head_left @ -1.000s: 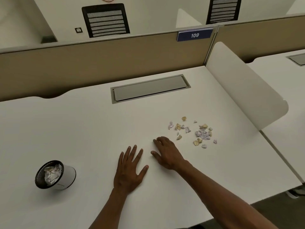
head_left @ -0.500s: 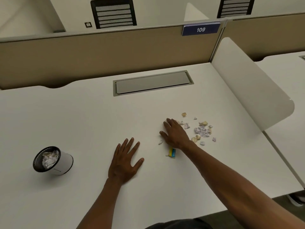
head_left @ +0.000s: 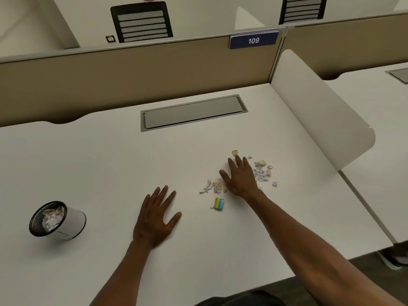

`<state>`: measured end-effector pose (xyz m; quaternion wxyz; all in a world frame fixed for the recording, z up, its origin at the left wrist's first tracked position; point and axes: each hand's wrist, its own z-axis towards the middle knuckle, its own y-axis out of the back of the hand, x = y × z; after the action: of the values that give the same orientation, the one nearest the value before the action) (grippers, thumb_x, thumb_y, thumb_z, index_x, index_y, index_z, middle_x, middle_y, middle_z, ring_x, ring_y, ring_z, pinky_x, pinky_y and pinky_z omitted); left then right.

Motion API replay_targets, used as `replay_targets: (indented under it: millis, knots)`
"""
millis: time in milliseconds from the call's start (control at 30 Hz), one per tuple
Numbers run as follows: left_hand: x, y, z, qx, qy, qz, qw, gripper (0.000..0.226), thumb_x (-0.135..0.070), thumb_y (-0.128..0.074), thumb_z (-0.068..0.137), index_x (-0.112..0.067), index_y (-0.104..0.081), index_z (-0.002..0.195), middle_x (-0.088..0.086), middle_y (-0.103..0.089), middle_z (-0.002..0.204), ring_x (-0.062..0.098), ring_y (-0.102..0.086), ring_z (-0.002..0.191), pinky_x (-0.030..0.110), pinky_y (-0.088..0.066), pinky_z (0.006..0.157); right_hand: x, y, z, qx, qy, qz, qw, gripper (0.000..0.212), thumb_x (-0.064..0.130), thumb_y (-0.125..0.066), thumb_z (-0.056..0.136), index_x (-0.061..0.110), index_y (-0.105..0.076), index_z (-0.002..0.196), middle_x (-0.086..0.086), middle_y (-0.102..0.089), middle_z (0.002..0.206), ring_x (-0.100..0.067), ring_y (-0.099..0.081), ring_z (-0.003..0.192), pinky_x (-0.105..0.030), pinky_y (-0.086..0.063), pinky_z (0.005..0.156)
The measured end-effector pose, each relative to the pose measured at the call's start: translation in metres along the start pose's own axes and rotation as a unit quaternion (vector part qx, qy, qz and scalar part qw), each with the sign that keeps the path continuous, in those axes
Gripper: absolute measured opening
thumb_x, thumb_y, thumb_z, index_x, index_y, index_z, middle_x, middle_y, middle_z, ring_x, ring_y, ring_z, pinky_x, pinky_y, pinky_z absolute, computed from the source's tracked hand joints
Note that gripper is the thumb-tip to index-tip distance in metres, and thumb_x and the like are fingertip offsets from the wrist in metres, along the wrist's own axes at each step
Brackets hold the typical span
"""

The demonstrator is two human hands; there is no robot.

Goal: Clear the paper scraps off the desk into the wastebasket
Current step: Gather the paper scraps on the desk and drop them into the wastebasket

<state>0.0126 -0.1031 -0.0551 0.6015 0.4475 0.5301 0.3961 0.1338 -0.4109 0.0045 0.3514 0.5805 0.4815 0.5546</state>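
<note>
white desk [head_left: 88, 162], lilac and yellowish paper scraps [head_left: 261, 173], black-rimmed white wastebasket [head_left: 72, 221]

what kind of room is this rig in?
Probably an open-plan office or study hall of numbered cubicle desks: a tan partition carries a "109" plate, a white side divider splits the desks, and mesh-backed chairs sit beyond.

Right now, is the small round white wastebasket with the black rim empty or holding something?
Holding something: crumpled white paper shows inside the small round white wastebasket with the black rim, standing on the white desk.
</note>
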Motion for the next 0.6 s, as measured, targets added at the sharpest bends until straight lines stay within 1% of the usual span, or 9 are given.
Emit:
replay_targets:
  millis: [67,167,267,333,400,467,500,533,600]
  knots:
    - [-0.001,0.0,0.0,0.002,0.0,0.001,1.0,0.07,-0.07,-0.037,0.094,-0.046,-0.015,0.156,-0.022,-0.006,0.166,0.006,-0.005,0.155,0.037,-0.007,0.124,0.0,-0.005,-0.001,0.036,0.036,0.004,0.999,0.068,0.053,-0.031,0.103,0.01,-0.024,0.156,-0.012,-0.016,0.166,-0.032,-0.008,0.154,-0.044,-0.013,0.125]
    - [-0.002,0.001,0.0,0.004,0.002,-0.001,1.0,0.069,-0.069,-0.037,0.094,-0.047,-0.015,0.155,-0.022,-0.005,0.166,0.006,-0.005,0.155,0.036,-0.006,0.124,0.011,-0.017,-0.02,0.039,0.1,0.037,0.994,0.064,0.047,-0.032,0.105,0.006,-0.028,0.154,-0.011,-0.02,0.165,-0.029,-0.008,0.154,-0.038,-0.012,0.126]
    - [-0.002,0.002,0.0,0.003,0.003,0.001,1.0,0.07,-0.07,-0.036,0.094,-0.047,-0.014,0.155,-0.022,-0.005,0.166,0.006,-0.004,0.155,0.036,-0.006,0.124,0.018,-0.029,-0.053,0.058,0.14,0.092,0.984,0.062,0.049,-0.031,0.105,0.011,-0.029,0.155,-0.005,-0.022,0.165,-0.021,-0.008,0.155,-0.037,-0.014,0.126]
    - [-0.002,0.003,0.0,0.002,0.003,-0.001,1.0,0.07,-0.07,-0.036,0.093,-0.047,-0.013,0.155,-0.022,-0.005,0.166,0.005,-0.003,0.155,0.036,-0.005,0.124,0.018,-0.033,-0.069,0.07,0.14,0.127,0.979,0.065,0.055,-0.031,0.102,0.021,-0.024,0.157,0.003,-0.02,0.166,-0.013,-0.012,0.154,-0.037,-0.021,0.125]
    - [-0.003,0.004,-0.001,0.001,0.002,-0.004,1.0,0.07,-0.07,-0.036,0.094,-0.047,-0.013,0.156,-0.022,-0.005,0.166,0.005,-0.003,0.155,0.036,-0.005,0.124,0.012,-0.031,-0.078,0.044,0.114,0.156,0.98,0.071,0.061,-0.038,0.098,0.027,-0.02,0.157,0.009,-0.018,0.165,-0.008,-0.016,0.152,-0.032,-0.024,0.123]
    - [-0.004,0.006,-0.001,0.004,0.002,-0.008,1.0,0.07,-0.069,-0.036,0.094,-0.047,-0.013,0.156,-0.022,-0.005,0.166,0.005,-0.002,0.155,0.037,-0.006,0.125,0.004,-0.029,-0.084,0.014,0.074,0.162,0.984,0.082,0.065,-0.047,0.092,0.026,-0.016,0.158,0.011,-0.015,0.166,-0.006,-0.011,0.153,-0.027,-0.02,0.121]
    - [-0.005,0.006,-0.001,0.004,0.002,-0.009,1.0,0.07,-0.069,-0.037,0.094,-0.047,-0.013,0.156,-0.021,-0.005,0.166,0.006,-0.002,0.155,0.038,-0.006,0.126,0.002,-0.029,-0.088,0.017,0.058,0.156,0.986,0.089,0.067,-0.049,0.09,0.024,-0.012,0.159,0.011,-0.012,0.166,-0.006,-0.007,0.153,-0.026,-0.017,0.12]
    - [-0.006,0.007,-0.002,0.003,0.0,-0.008,1.0,0.07,-0.067,-0.039,0.094,-0.047,-0.013,0.156,-0.02,-0.006,0.167,0.006,-0.002,0.155,0.039,-0.007,0.126,0.0,-0.031,-0.091,0.034,0.055,0.142,0.988,0.095,0.069,-0.05,0.088,0.022,-0.008,0.159,0.011,-0.008,0.166,-0.007,-0.003,0.154,-0.025,-0.012,0.12]
    - [-0.009,0.007,-0.002,-0.005,-0.001,-0.007,1.0,0.069,-0.065,-0.042,0.093,-0.045,-0.019,0.155,-0.017,-0.011,0.167,0.008,-0.006,0.155,0.041,-0.01,0.127,-0.001,-0.037,-0.097,0.073,0.088,0.103,0.988,0.098,0.069,-0.048,0.089,0.021,0.0,0.159,0.012,0.003,0.165,-0.01,0.003,0.154,-0.027,-0.005,0.123]
